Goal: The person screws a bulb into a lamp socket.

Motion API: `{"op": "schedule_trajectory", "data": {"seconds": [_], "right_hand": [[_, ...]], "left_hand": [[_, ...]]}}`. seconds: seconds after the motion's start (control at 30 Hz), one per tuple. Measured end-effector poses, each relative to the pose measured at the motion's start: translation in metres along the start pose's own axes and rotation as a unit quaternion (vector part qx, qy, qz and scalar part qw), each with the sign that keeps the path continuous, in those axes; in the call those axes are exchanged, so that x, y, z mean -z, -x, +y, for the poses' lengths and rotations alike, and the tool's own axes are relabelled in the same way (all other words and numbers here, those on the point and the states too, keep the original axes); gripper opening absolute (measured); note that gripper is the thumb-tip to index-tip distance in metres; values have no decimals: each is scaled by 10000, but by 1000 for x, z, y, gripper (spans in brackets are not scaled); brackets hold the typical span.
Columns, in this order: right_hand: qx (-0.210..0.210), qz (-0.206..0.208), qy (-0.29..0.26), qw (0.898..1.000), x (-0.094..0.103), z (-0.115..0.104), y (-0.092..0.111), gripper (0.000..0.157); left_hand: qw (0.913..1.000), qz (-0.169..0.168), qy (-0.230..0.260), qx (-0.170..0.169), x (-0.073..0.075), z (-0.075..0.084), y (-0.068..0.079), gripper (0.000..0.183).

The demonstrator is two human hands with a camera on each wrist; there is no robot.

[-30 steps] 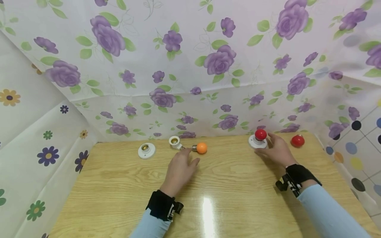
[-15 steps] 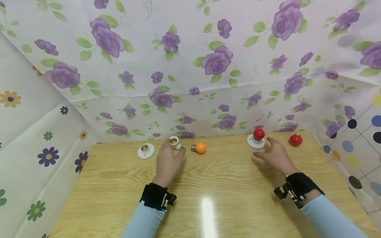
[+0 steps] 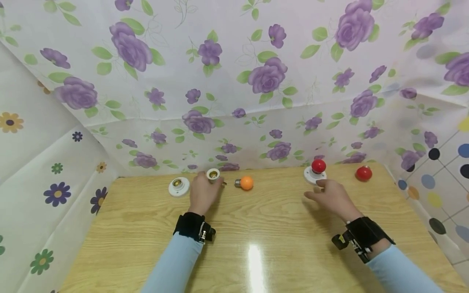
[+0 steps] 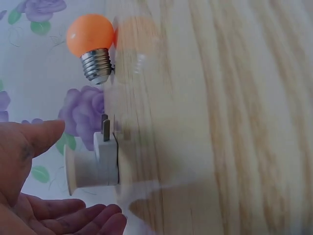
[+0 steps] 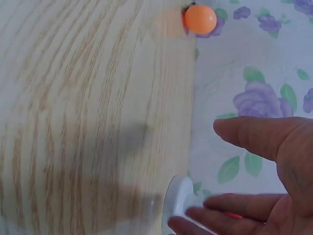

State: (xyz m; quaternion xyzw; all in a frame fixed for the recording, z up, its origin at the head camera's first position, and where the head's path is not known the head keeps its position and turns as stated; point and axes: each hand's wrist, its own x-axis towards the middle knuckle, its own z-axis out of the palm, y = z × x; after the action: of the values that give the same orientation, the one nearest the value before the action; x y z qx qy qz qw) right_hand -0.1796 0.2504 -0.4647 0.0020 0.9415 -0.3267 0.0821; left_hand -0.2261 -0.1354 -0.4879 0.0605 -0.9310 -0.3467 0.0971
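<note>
A white plug-in bulb socket (image 4: 87,169) with metal prongs stands at the back of the table. My left hand (image 3: 202,193) is around it, thumb on one side and fingers on the other; the left wrist view shows gaps between hand and socket. Beside the prongs lies an orange bulb (image 3: 246,182) with a silver screw base. My right hand (image 3: 331,199) hovers in front of a round white lamp holder (image 3: 311,178) bearing a red bulb (image 3: 318,165). Its thumb and fingers are spread apart, with nothing between them.
Left of my left hand sits another round white lamp holder (image 3: 179,187) without a bulb. A second red bulb (image 3: 364,173) lies at the far right. Floral sheeting (image 3: 227,97) rises behind the wooden table (image 3: 278,228).
My left hand has moved left from near the orange bulb to the plug-in socket. My right hand has drawn back from the holder with the red bulb.
</note>
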Motion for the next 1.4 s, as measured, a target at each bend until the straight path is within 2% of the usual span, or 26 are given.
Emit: {"op": "schedule_trajectory", "data": {"seconds": [0.13,0.33,0.63,0.83,1.0,1.27,1.4], "right_hand": [[174,-81,-268,9995,-6,-4,1,79],[488,-117,-386,9980,-14,-11,2,59],[771,-195,-384,9961,-19,-15,2,56],[847,-244,-378,9954,-19,-15,2,57],[895,-214,-370,9951,-18,-16,3,55],[849,-159,-332,9957,-13,-16,5,53],[841,-60,-250,9961,-10,-14,4,51]], "left_hand": [[9997,-66,-183,160,-4,0,-5,55],[9980,-40,-550,294,-10,1,-10,45],[9975,179,-658,191,-10,3,-9,41],[9991,171,-348,155,-8,3,-6,43],[9995,286,103,65,-5,6,-3,43],[9959,183,852,-250,5,14,8,42],[9921,215,1127,-513,9,21,13,44]]}}
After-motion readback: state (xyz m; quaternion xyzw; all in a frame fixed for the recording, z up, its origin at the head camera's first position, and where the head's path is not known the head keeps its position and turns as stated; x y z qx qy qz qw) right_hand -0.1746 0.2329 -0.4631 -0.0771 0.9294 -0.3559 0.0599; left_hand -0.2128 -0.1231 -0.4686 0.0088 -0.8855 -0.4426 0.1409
